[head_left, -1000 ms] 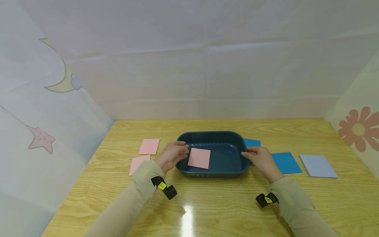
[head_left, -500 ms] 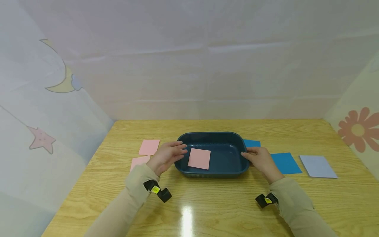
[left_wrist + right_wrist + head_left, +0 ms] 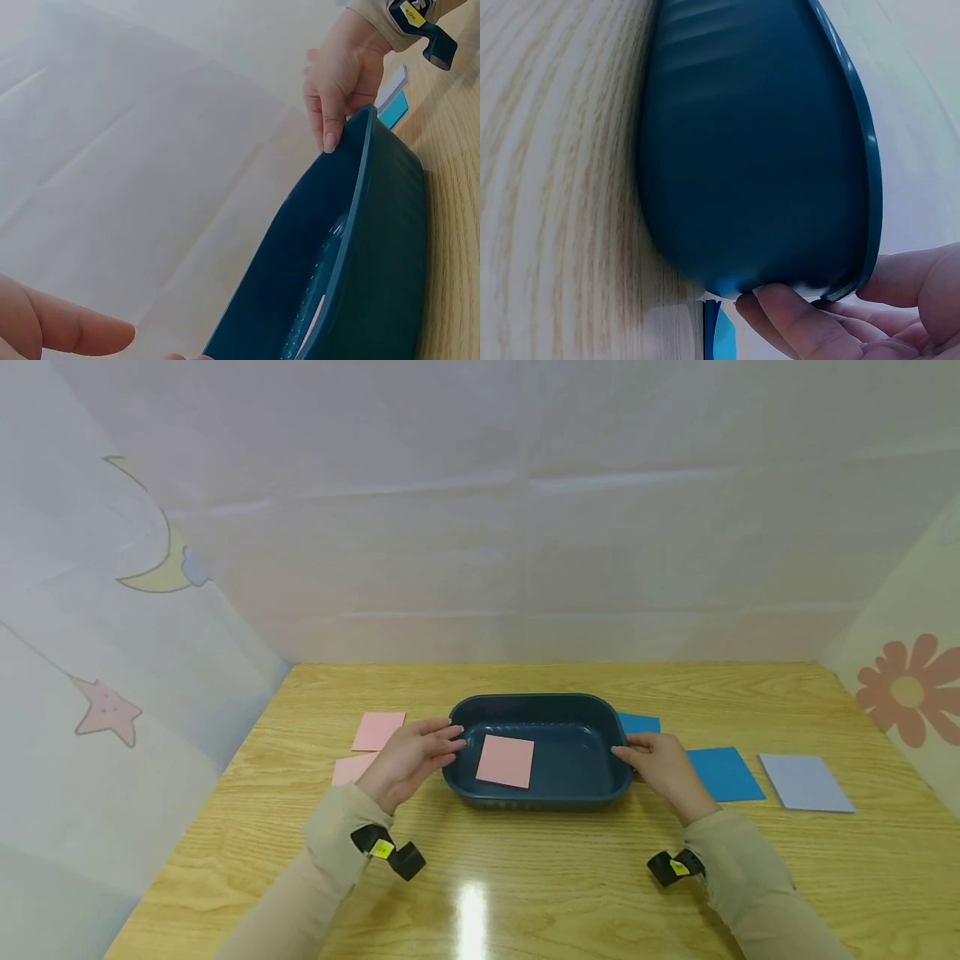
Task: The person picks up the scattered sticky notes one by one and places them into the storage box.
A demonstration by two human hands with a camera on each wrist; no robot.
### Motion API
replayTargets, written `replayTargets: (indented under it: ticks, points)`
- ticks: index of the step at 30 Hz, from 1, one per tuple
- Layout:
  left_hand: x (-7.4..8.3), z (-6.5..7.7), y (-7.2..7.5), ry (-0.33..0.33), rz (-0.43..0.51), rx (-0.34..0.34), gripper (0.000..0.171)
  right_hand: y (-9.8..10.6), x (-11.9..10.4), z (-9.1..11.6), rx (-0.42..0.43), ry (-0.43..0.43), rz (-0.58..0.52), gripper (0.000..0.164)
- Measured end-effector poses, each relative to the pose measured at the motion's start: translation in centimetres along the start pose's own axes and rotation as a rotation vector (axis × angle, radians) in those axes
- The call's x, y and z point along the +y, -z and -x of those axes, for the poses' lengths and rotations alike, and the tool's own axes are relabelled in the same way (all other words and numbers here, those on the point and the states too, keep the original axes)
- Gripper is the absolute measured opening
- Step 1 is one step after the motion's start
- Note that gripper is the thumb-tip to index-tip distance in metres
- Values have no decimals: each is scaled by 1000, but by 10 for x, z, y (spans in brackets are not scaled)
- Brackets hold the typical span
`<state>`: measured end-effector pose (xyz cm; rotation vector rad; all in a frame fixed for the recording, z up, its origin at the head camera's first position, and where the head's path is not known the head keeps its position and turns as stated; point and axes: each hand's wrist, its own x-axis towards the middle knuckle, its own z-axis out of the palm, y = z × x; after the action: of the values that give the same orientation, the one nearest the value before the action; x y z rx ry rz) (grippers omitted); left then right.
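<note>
A dark teal plastic basin [image 3: 577, 768] stands on the wooden table, with one pink square sheet [image 3: 506, 761] lying inside toward its left. My right hand [image 3: 660, 768] pinches the basin's right rim, thumb over the inside and fingers against the outer wall, as the right wrist view also shows. At the left end my left hand [image 3: 408, 758] is by the rim, its fingers loosely extended. In the left wrist view its thumb or finger stands apart from the wall; whether other fingertips touch the rim, I cannot tell.
Two pink squares [image 3: 378, 731] lie left of the basin, one partly hidden by the left hand. Blue squares [image 3: 724, 773] lie to the right, one partly behind the basin. Farther right is a pale lavender square [image 3: 806, 782]. A fabric backdrop [image 3: 517, 568] rises behind the table [image 3: 555, 893].
My left hand has drawn back leftward from over the basin's inside to its left rim, now covering part of the pink squares. The right hand and basin have barely moved.
</note>
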<state>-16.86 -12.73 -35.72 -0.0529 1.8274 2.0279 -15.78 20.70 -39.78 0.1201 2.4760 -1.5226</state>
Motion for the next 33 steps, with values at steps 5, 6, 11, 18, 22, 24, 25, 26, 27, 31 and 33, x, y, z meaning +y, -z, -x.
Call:
replayTargets:
  ticks: [5, 6, 11, 18, 22, 24, 25, 26, 27, 31, 33]
  points:
    - [0, 4, 3, -10, 20, 22, 56, 1, 0, -1, 0, -5, 3, 56]
    - [0, 5, 4, -12, 25, 25, 56, 1, 0, -1, 0, -6, 3, 56]
    - [0, 9, 7, -28, 33, 11, 56, 1, 0, -2, -3, -6, 3, 57]
    - [2, 12, 8, -42, 42, 13, 55, 1, -1, -1, -1, -6, -7, 57]
    - [3, 13, 9, -42, 59, 26, 55, 1, -1, 0, -4, -4, -3, 57]
    - [3, 13, 9, -44, 66, 33, 54, 1, -1, 0, -3, -1, 0, 57]
    - [3, 13, 9, -44, 69, 35, 54, 1, 0, 0, -4, -1, 4, 57]
    - [2, 13, 9, -45, 67, 39, 54, 1, 0, 0, -4, -1, 6, 57]
    - [2, 14, 9, -44, 68, 45, 54, 1, -1, 1, -3, -3, 7, 57]
    - [0, 14, 11, -53, 49, 61, 53, 0, -1, 1, -6, -11, 13, 58]
    - [0, 15, 12, -58, 44, 72, 53, 0, -1, 1, -5, -12, 12, 58]
